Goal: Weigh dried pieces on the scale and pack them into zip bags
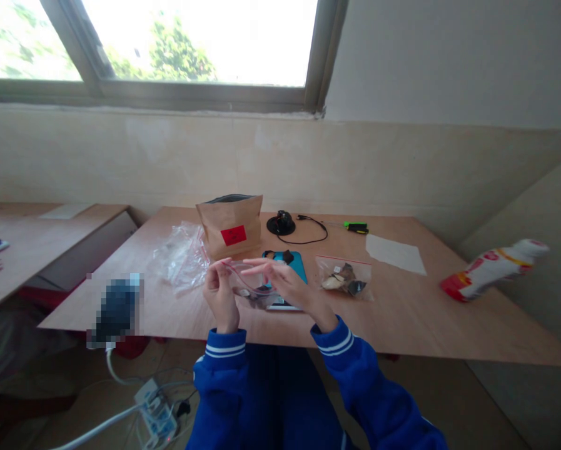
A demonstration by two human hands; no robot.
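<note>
Between my hands, above the front of the table, is a clear zip bag (256, 297) with a red strip along its open mouth and dark pieces inside. My left hand (221, 297) pinches the left end of that mouth. My right hand (284, 281) is at the other side with fingers stretched across the opening; the bag's far edge is partly hidden behind it. Below and behind lies a blue-and-white flat object (296, 264) with small dark pieces on it. A second zip bag (344, 278) holding dark and pale pieces lies to the right.
Behind stands an open brown paper bag (231, 225), with crumpled clear bags (179, 256) beside it. Farther back are a black round-based device (281, 223) with a cable and screwdrivers (355, 227). A paper sheet (396, 254) and a bottle (491, 272) are right. A power strip (156, 409) lies below.
</note>
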